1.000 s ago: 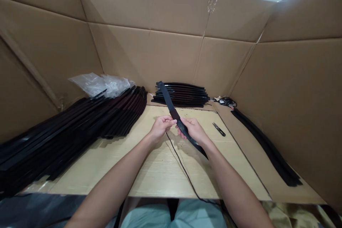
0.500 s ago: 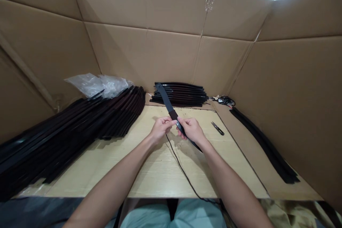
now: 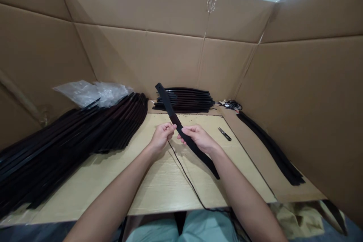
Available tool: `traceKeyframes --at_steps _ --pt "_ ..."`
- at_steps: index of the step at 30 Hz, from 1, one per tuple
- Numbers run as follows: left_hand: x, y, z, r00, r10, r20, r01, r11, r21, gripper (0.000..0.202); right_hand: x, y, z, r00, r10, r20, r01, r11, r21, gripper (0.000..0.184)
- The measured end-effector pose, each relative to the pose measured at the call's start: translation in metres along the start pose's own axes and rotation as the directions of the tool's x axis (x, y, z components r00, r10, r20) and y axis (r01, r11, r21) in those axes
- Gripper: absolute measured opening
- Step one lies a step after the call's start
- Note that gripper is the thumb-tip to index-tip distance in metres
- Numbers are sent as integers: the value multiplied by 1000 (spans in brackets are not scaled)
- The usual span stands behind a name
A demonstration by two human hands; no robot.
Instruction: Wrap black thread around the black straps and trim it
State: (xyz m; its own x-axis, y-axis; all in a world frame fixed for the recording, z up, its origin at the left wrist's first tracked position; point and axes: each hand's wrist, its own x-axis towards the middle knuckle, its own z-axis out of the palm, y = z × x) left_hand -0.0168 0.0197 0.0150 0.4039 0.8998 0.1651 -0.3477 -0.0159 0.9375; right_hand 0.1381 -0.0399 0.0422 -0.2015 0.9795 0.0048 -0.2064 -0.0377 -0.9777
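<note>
A long, flat black strip (image 3: 167,104) slants from upper left to lower right above the wooden tabletop (image 3: 113,170). My right hand (image 3: 198,138) is closed around its middle. My left hand (image 3: 160,136) pinches the strip just left of the right hand, fingertips pressed together on its edge. The strip's far end points toward the back wall and its near end (image 3: 211,168) hangs past my right wrist. A thin black cord (image 3: 184,170) runs from under my hands toward my lap.
A large pile of similar black strips (image 3: 70,136) covers the left side, with clear plastic bags (image 3: 90,92) behind it. A smaller stack (image 3: 187,100) lies at the back. Small snips (image 3: 224,134) and more strips (image 3: 269,147) lie to the right. Cardboard walls (image 3: 306,94) surround the table.
The strip has slid through my hands, so more of it now hangs below my right wrist. The camera view has shifted slightly right and down.
</note>
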Motion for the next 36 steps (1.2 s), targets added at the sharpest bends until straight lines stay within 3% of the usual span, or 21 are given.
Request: traceKeyframes --at_steps 10,19,28,33,36 --pt "-1 2 5 999 8 -43 -9 1000 -20 42 8 9 8 990 -9 -143 18 998 64 39" --pt "-3 4 1 999 -35 -6 34 998 -57 38 3 8 18 1000 -12 -28 14 998 67 56" --pt "-1 10 -4 996 -5 -84 -5 993 -115 37 5 0 14 998 -28 -63 40 978 204 24" --pt "1 6 -6 998 -28 -62 22 996 -92 31 5 7 14 998 -43 -53 53 977 206 45" --pt "1 5 -7 998 -58 -2 57 993 -101 29 6 9 14 999 17 -42 -9 980 197 52"
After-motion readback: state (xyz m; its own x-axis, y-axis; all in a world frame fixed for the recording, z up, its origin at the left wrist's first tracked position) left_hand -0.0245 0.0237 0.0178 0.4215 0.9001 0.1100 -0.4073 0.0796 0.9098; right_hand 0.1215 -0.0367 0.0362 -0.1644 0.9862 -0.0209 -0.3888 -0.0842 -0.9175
